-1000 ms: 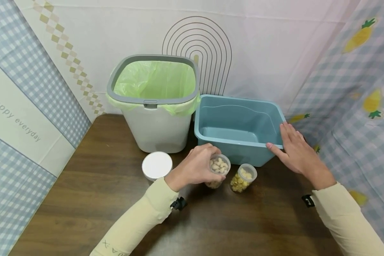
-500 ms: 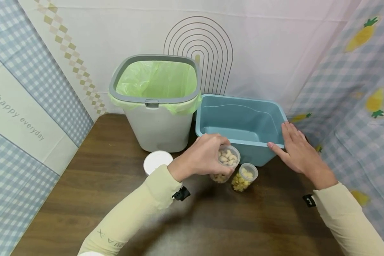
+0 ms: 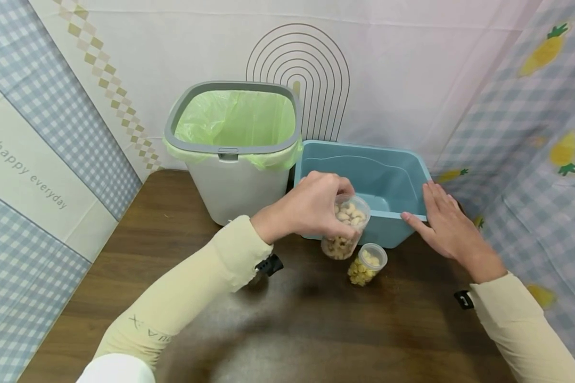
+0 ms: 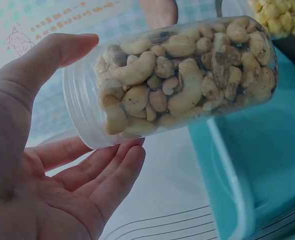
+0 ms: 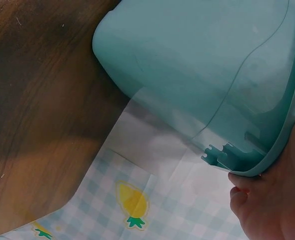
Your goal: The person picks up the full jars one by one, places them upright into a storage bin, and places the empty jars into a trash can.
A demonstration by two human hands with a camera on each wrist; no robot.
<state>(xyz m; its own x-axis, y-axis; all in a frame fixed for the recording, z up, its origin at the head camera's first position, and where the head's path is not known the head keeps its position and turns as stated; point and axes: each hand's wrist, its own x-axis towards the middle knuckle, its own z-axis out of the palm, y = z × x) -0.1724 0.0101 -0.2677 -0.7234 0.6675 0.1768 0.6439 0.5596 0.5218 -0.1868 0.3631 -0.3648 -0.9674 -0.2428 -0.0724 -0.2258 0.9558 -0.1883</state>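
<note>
My left hand [image 3: 311, 207] grips a clear plastic jar of cashews [image 3: 340, 247] near its top, thumb on one side and fingers on the other. The jar tilts slightly in front of the blue bin [image 3: 388, 234], overlapping its front rim in the head view. Close up in the left wrist view, whole nuts fill the see-through jar [image 4: 182, 80]. A smaller jar with yellow pieces [image 3: 366, 266] stands on the table just right of it. My right hand [image 3: 445, 229] rests on the bin's right rim with its fingers extended, thumb at the front corner.
A light grey trash can [image 3: 235, 186] with a green liner bag [image 3: 249, 117] stands left of the blue bin. Behind both hangs a white printed cloth [image 3: 393, 69]. The brown wooden table [image 3: 287, 330] spreads out in front, and checked cloths flank it.
My left hand has raised the cashew jar and carried it right, toward the blue bin. A white-lidded container at left is now hidden behind my left arm. The right hand stays on the rim.
</note>
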